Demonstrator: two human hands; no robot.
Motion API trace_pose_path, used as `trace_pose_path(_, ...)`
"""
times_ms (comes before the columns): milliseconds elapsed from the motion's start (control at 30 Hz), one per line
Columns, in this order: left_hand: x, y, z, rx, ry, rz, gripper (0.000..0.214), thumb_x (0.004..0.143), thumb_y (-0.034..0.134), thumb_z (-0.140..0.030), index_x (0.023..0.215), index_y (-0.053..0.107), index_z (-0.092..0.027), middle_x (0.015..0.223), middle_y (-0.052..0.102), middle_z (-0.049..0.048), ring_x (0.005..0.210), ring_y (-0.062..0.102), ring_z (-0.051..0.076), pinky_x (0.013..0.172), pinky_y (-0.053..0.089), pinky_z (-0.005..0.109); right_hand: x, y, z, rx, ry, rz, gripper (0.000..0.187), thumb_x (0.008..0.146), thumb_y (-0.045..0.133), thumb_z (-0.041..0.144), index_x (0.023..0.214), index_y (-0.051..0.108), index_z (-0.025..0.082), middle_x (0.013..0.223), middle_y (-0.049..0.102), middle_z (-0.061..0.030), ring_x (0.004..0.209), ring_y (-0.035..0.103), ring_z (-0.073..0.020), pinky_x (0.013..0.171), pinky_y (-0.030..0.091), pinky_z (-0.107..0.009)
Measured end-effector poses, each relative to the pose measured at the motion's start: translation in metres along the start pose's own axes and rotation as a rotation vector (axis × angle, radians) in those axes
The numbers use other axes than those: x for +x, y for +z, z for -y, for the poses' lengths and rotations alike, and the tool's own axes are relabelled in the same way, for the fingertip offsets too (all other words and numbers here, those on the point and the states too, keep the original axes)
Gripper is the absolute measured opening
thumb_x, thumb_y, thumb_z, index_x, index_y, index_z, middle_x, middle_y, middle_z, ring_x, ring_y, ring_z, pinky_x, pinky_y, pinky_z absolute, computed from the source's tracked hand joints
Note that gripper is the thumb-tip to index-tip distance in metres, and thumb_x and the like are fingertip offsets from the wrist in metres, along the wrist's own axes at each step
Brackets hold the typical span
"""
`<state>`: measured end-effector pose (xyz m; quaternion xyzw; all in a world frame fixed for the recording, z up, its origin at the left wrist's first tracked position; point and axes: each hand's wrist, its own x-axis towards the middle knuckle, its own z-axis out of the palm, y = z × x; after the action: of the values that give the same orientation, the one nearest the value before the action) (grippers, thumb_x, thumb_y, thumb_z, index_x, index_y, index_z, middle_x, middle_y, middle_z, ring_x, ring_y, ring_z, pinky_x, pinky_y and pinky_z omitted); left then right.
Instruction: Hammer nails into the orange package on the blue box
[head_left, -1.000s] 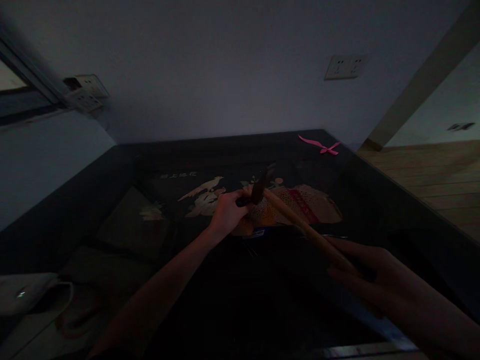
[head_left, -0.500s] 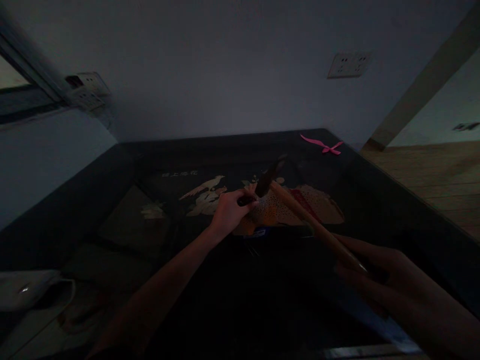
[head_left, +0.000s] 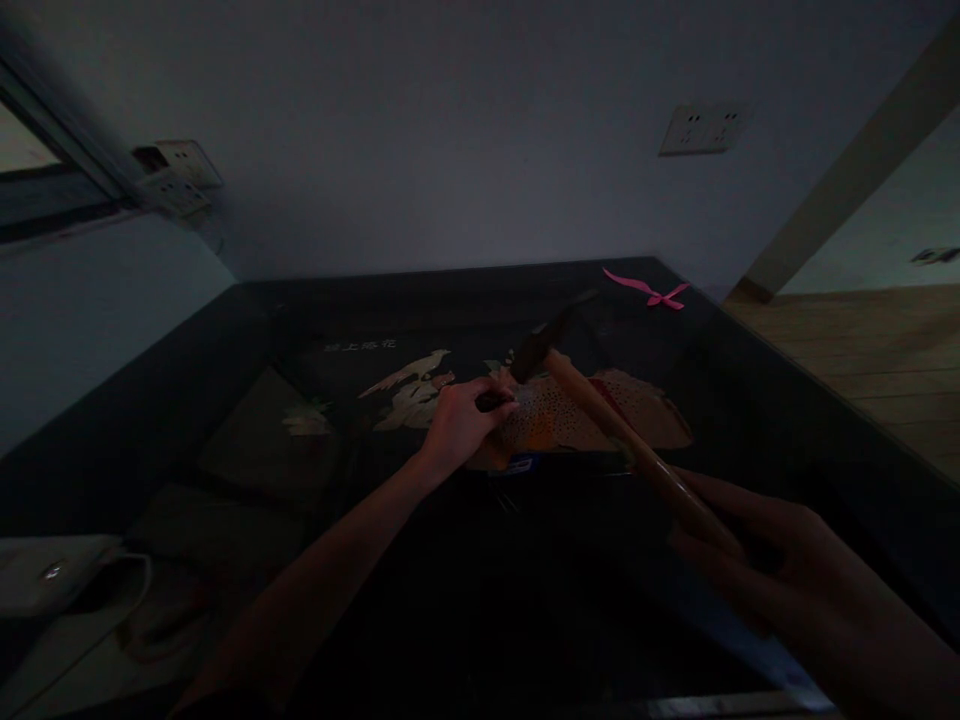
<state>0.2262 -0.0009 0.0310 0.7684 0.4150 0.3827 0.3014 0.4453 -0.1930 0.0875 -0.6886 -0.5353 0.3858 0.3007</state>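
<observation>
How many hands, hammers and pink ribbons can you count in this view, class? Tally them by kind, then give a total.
Hands: 2 (left hand, right hand)
Hammer: 1
Pink ribbon: 1
Total: 4

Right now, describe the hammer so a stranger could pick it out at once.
Start from the dark table against the wall and find the right hand. The hammer slants away from that grip, its dark head near the left hand. Its long wooden handle sets it apart from the pink ribbon near the far right corner.
</observation>
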Motion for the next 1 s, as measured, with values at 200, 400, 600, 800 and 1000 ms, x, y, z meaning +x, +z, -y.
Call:
trace_pose_path(200, 0.0001, -0.0002, 0.0014, 0.063, -0.025, 0.027, 0.009, 0.076, 0.071, -0.018, 0.085, 0.072, -0.020, 0.083, 0.074, 0.0009, 0.075, 0.068, 0.017, 0.070, 0.053, 0.026, -0.0030, 0.0035, -0.0002, 0.010, -0.043, -0.050, 0.045, 0.080, 0.064, 0.046, 0.123, 0.068, 0.032, 0.099, 0.076, -0.0042, 0.078, 0.069, -0.0260, 0.054, 0.057, -0.028)
trace_pose_path(400, 0.0005, 0.0008, 0.0011, 0.045, -0.017, 0.010, 0.005, 0.076, 0.072, -0.018, 0.080, 0.072, -0.020, 0.081, 0.074, 0.0009, 0.074, 0.068, 0.016, 0.072, 0.052, 0.026, -0.0010, -0.0003, 0.0012, -0.035, -0.017, 0.036, 0.055, 0.084, 0.059, 0.051, 0.133, 0.060, 0.027, 0.074, 0.072, -0.0027, 0.055, 0.062, -0.0182, 0.039, 0.048, -0.022)
trace_pose_path(600, 0.0006, -0.0012, -0.0020, 0.085, -0.052, 0.037, 0.010, 0.075, 0.072, -0.016, 0.085, 0.072, -0.018, 0.083, 0.074, 0.0016, 0.075, 0.068, 0.017, 0.069, 0.051, 0.025, -0.0016, -0.0013, 0.0041, -0.099, -0.018, 0.059, 0.053, 0.085, 0.057, 0.049, 0.133, 0.060, 0.026, 0.080, 0.072, -0.0034, 0.053, 0.058, -0.0160, 0.041, 0.046, -0.023)
trace_pose_path(800, -0.0001, -0.0003, -0.0025, 0.042, -0.020, 0.022, 0.005, 0.076, 0.071, -0.017, 0.081, 0.072, -0.019, 0.082, 0.074, 0.0004, 0.075, 0.068, 0.015, 0.071, 0.052, 0.025, -0.0028, -0.0021, 0.0023, -0.100, -0.035, 0.037, 0.055, 0.085, 0.057, 0.050, 0.134, 0.059, 0.025, 0.078, 0.072, -0.0044, 0.066, 0.065, -0.0213, 0.045, 0.049, -0.024)
trace_pose_path(1000, -0.0004, -0.0006, -0.0012, 0.031, -0.028, 0.029, 0.008, 0.076, 0.071, -0.016, 0.084, 0.072, -0.019, 0.082, 0.074, 0.0023, 0.076, 0.068, 0.017, 0.071, 0.053, 0.027, -0.0009, -0.0012, 0.0018, -0.092, -0.019, 0.026, 0.055, 0.085, 0.058, 0.049, 0.134, 0.060, 0.023, 0.075, 0.071, -0.0040, 0.060, 0.063, -0.0200, 0.043, 0.049, -0.024)
